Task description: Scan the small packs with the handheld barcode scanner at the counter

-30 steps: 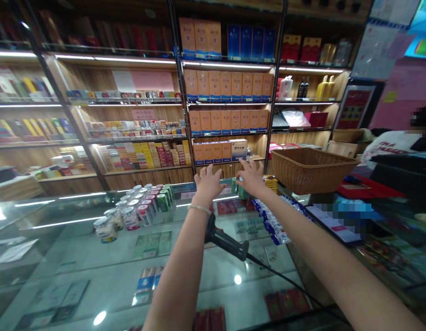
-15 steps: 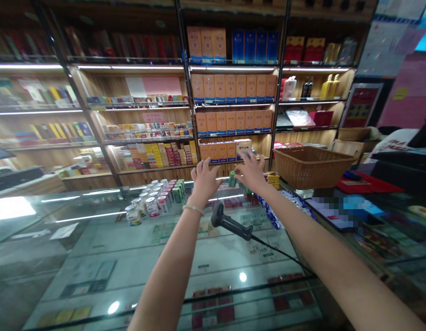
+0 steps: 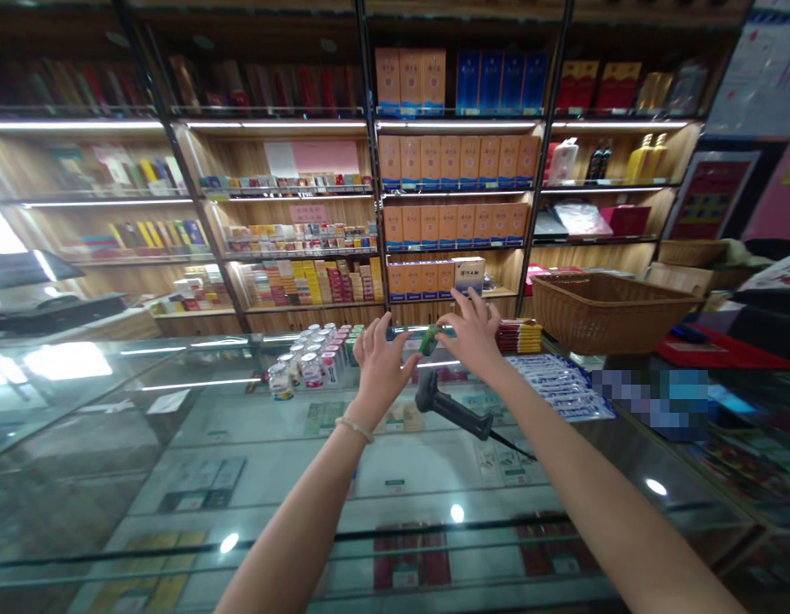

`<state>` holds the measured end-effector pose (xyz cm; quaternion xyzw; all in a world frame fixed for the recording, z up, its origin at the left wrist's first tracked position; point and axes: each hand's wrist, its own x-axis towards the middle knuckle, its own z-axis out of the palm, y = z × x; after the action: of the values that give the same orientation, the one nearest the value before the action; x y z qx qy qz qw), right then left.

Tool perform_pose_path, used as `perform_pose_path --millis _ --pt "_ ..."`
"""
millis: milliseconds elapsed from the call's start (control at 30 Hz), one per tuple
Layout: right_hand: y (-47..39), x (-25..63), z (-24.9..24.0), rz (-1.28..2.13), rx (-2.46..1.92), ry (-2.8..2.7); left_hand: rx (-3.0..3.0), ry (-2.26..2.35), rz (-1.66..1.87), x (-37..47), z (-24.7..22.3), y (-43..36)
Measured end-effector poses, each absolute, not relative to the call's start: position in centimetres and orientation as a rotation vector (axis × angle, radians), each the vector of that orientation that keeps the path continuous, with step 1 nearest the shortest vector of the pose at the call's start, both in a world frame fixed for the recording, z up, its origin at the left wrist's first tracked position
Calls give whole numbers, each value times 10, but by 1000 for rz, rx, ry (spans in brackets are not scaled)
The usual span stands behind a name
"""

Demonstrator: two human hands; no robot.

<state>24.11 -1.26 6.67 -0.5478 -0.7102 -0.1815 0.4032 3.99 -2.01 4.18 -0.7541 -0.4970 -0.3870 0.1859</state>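
My right hand [image 3: 475, 333] pinches a small green cylindrical container [image 3: 428, 341] between thumb and fingertips, above the glass counter. The container is tilted. My left hand [image 3: 383, 362], with a beaded bracelet on the wrist, is just left of it, fingers spread and curved; whether a fingertip touches it I cannot tell. Behind and left of that hand stand rows of small cans [image 3: 311, 369], whitish, pink and green. On the glass below my hands lies a black handheld barcode scanner [image 3: 455, 411], its cable leading off to the right under my right forearm.
Blue-and-white packets [image 3: 558, 388] lie right of the scanner, with red and yellow packs [image 3: 519, 335] behind them. A brown wicker basket [image 3: 612, 311] stands at the counter's right. Shelves of orange boxes [image 3: 459, 162] line the back wall. More goods show beneath the glass counter [image 3: 293, 503].
The view has shifted left, so things appear farther right. The green container has gone from upright to tilted, and my left hand has come closer to it.
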Motion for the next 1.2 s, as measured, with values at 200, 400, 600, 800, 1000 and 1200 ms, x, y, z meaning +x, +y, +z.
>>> perform_pose_path --millis 200,400,600,800,1000,1200 --pt "-15 238 47 -448 -1374 -1745 -2083 -1393 -1108 33 26 -23" --pt "-13 237 29 -393 -1384 -1712 -2099 -1412 -1119 34 21 -24" --pt "-16 240 22 -274 -1364 -1628 -2130 -1437 -1123 36 19 -24" --pt "-19 241 18 -128 -1364 -1577 -2162 -1492 -1086 38 15 -24" --pt "-17 242 13 -94 -1366 -1540 -2195 -1510 -1078 41 14 -24" --pt "-17 240 10 -85 -1360 -1537 -2201 -1502 -1070 43 11 -24"
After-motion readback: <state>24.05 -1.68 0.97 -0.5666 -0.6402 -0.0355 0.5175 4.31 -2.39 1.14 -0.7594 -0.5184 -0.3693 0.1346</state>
